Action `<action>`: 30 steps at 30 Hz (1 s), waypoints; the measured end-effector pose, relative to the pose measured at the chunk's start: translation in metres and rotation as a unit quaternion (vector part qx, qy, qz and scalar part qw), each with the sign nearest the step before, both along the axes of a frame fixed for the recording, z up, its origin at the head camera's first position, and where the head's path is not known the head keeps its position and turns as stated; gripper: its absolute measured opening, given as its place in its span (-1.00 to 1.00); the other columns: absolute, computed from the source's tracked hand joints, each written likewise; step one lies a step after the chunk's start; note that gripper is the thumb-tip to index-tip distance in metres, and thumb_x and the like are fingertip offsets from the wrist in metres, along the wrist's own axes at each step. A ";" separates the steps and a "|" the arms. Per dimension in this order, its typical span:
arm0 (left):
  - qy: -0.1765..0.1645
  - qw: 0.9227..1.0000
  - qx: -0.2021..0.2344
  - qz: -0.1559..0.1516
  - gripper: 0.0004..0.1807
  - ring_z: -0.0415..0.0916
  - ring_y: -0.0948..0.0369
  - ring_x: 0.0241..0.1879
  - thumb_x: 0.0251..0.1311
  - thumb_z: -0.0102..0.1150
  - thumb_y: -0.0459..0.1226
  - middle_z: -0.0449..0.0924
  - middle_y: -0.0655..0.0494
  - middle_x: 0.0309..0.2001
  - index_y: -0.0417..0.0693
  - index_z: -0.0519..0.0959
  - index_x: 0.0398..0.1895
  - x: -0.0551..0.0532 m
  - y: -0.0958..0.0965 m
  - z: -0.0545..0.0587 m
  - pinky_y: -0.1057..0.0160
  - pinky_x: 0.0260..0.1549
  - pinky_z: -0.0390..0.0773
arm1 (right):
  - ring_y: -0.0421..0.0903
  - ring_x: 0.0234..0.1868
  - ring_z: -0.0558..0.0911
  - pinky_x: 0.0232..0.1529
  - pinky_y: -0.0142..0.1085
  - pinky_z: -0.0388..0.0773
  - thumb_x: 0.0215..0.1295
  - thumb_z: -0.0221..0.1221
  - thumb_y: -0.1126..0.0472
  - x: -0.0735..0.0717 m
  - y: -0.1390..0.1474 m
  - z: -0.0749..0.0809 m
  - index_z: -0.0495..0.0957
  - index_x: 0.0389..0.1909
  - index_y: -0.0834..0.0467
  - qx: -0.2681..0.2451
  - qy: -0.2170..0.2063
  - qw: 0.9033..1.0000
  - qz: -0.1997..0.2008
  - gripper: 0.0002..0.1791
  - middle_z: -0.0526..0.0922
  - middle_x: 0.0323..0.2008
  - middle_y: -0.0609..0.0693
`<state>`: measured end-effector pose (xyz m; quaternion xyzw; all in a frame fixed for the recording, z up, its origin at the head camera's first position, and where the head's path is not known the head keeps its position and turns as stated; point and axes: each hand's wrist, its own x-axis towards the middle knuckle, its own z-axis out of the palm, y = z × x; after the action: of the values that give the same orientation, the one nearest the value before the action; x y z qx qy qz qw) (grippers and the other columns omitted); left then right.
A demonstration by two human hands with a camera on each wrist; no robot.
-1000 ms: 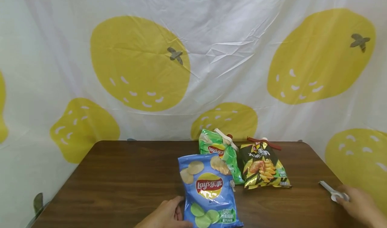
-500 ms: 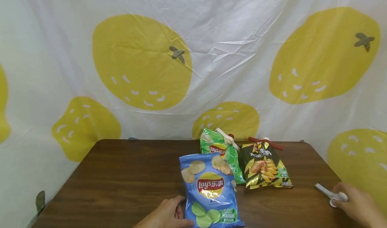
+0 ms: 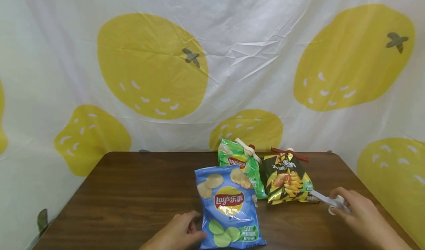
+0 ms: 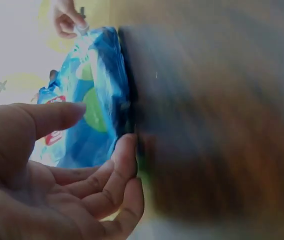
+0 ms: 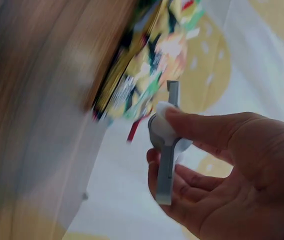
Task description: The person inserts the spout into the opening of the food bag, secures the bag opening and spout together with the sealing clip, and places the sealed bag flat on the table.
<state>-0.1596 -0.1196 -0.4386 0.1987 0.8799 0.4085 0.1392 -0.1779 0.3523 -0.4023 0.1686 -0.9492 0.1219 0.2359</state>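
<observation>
In the head view, a blue Lay's chip bag (image 3: 229, 220) stands at the front middle of the table. My left hand (image 3: 176, 231) is at its lower left side, thumb and fingers relaxed. In the left wrist view the thumb (image 4: 57, 117) stretches across in front of the blue bag, while the loosely bent fingers lie near its edge; firm contact is unclear. My right hand (image 3: 358, 213) pinches a pale grey bag clip (image 5: 167, 130) with a round white cap, between thumb and fingers. The clip's far end overlaps the black-and-yellow chip bag's (image 3: 287, 181) lower right corner in the head view.
Behind the blue bag is a green Lay's bag (image 3: 255, 178) with a white clip (image 3: 247, 149) and red cap on top. The black-and-yellow bag bears a red clip (image 3: 300, 157) with a white cap. A lemon-print cloth (image 3: 212, 76) hangs behind the brown table (image 3: 132, 194).
My right hand has carried the grey bag clip leftward from the table's right side, towards the bags. My left hand and the blue bag have stayed nearly in place.
</observation>
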 end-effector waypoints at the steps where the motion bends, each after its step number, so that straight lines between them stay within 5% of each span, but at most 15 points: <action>1: 0.007 1.000 -0.011 0.008 -0.54 0.35 0.36 -0.64 0.04 0.19 -0.05 0.42 0.23 -0.63 -0.24 0.49 -0.13 0.000 -0.001 0.002 0.38 -0.65 0.37 | -0.37 -0.53 0.35 -0.58 -0.35 0.27 -0.29 0.42 0.22 0.001 -0.007 0.002 0.43 -0.39 -0.06 -0.004 -0.004 1.000 0.010 -0.59 0.44 -0.54 -0.21; 6: 0.062 0.996 -0.048 0.036 -0.84 0.35 0.37 -0.60 0.12 0.10 -0.06 0.41 0.30 -0.61 0.09 0.52 -0.45 0.004 -0.003 0.019 0.39 -0.64 0.39 | -0.41 -0.48 0.35 -0.57 -0.43 0.31 -0.28 0.41 0.24 0.014 -0.048 0.009 0.42 -0.36 -0.13 -0.008 -0.001 0.997 0.075 -0.55 0.41 -0.45 -0.27; 9: 0.079 0.996 -0.020 0.028 -0.84 0.37 0.39 -0.56 0.16 0.06 -0.04 0.43 0.33 -0.56 0.12 0.51 -0.43 0.008 0.003 0.031 0.41 -0.59 0.42 | -0.42 -0.45 0.37 -0.55 -0.44 0.36 -0.25 0.40 0.23 0.023 -0.075 0.016 0.41 -0.32 -0.17 -0.006 -0.025 0.991 0.132 -0.54 0.40 -0.38 -0.31; 13: 0.084 0.995 0.045 -0.017 -0.76 0.39 0.42 -0.50 0.16 0.04 0.00 0.46 0.35 -0.49 0.07 0.52 -0.32 0.015 0.019 0.040 0.43 -0.53 0.45 | -0.40 -0.36 0.40 -0.48 -0.42 0.43 -0.11 0.34 0.16 0.035 -0.112 0.024 0.39 -0.18 -0.20 -0.015 -0.092 0.974 0.206 -0.55 0.41 -0.27 -0.30; 17: 0.064 0.992 0.085 -0.066 -0.68 0.42 0.45 -0.44 0.17 0.03 0.01 0.48 0.34 -0.37 0.01 0.47 -0.16 0.021 0.034 0.042 0.43 -0.49 0.46 | -0.36 -0.25 0.41 -0.38 -0.42 0.48 0.08 0.23 0.07 0.042 -0.145 0.029 0.36 0.04 -0.12 -0.042 -0.162 0.947 0.273 -0.53 0.39 -0.13 -0.20; 21: 0.066 0.985 0.105 -0.123 -0.69 0.44 0.50 -0.43 0.21 -0.01 -0.05 0.51 0.32 -0.33 -0.03 0.45 -0.11 0.023 0.041 0.039 0.46 -0.47 0.47 | -0.33 -0.19 0.40 -0.32 -0.44 0.48 0.12 0.20 0.08 0.043 -0.172 0.025 0.32 0.13 0.00 -0.048 -0.155 0.926 0.341 -0.48 0.34 -0.06 -0.13; 26: 0.119 0.978 0.073 -0.151 -0.79 0.34 0.57 -0.56 0.24 -0.02 -0.12 0.48 0.36 -0.53 -0.04 0.53 -0.29 0.024 0.039 0.036 0.50 -0.58 0.44 | -0.32 -0.21 0.38 -0.36 -0.46 0.44 0.12 0.19 0.05 0.040 -0.191 0.013 0.34 0.06 0.02 -0.052 -0.185 0.916 0.352 -0.52 0.28 -0.08 -0.13; 30: 0.135 0.979 0.051 -0.142 -0.82 0.34 0.57 -0.55 0.22 0.00 -0.12 0.45 0.40 -0.51 -0.01 0.53 -0.31 0.025 0.035 0.035 0.52 -0.57 0.43 | -0.33 -0.19 0.41 -0.34 -0.41 0.44 0.12 0.12 -0.15 0.029 -0.194 -0.014 0.31 0.08 -0.08 -0.043 -0.281 0.904 0.319 -0.48 0.34 -0.07 -0.15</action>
<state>-0.1347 -0.0845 -0.4031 0.3820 0.8314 0.3981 0.0659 -0.1486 0.1580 -0.4164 0.4110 -0.8652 0.2742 -0.0856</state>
